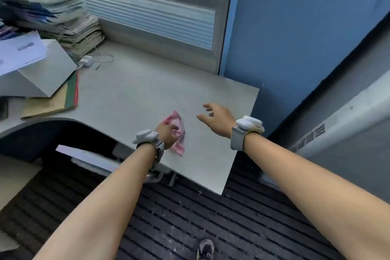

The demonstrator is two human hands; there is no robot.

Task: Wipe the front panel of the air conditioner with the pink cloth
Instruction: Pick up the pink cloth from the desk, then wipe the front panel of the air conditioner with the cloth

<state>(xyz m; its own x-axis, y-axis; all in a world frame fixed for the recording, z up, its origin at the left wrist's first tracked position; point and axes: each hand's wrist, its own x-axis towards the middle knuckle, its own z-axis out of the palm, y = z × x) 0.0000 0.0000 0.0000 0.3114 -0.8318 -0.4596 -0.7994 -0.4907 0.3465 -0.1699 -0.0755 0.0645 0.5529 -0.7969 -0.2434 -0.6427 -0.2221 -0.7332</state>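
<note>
A crumpled pink cloth lies on the grey desk near its front right corner. My left hand rests on the cloth's near side with fingers curled into it. To the right, my right hand hovers just above the desk, fingers spread, holding nothing. The air conditioner stands at the right edge of the view, a tall grey-white body with a vent grille low on its side. Both wrists wear white bands.
A tall stack of papers and folders fills the desk's back left. A white charger and cable lie beside it. A partition screen backs the desk. Blue wall stands at right, dark striped floor below, with my shoe.
</note>
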